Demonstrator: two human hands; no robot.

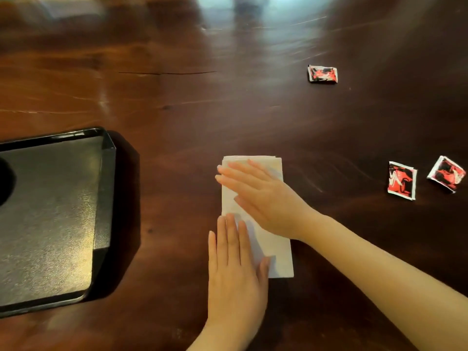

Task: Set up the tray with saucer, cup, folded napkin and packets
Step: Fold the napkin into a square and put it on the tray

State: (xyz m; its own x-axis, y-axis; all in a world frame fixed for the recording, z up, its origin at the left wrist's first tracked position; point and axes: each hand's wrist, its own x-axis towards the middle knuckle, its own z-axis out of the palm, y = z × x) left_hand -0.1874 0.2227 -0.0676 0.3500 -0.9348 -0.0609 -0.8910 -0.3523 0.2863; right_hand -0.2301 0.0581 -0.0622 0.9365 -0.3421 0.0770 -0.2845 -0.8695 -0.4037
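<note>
I have both palms flat on the napkin point(263, 247), which lies on the table point(177, 110) directly under them; my left hand point(236, 272) presses its near end with fingers spread and extended, my right hand point(263, 196) lies across its far half, also flat and open, gripping nothing. I judge the napkin to be light, soft paper in several layers; it should crease readily, slide on the polished wood, and flop if lifted by one corner; I would pinch it along the folded long edge, or slip fingers under one short end. The tray point(50, 211) sits well to the left of my left hand, its raised rim facing me, so the napkin must be lifted over that lip rather than dragged. Three packets lie beyond my right forearm: two point(402, 181) point(447, 173) near each other off to the right, one point(322, 74) farther ahead; small, flat, likely slippery, best pinched at an edge. Open wood lies between hands and tray; no saucer or cup is clearly visible.
</note>
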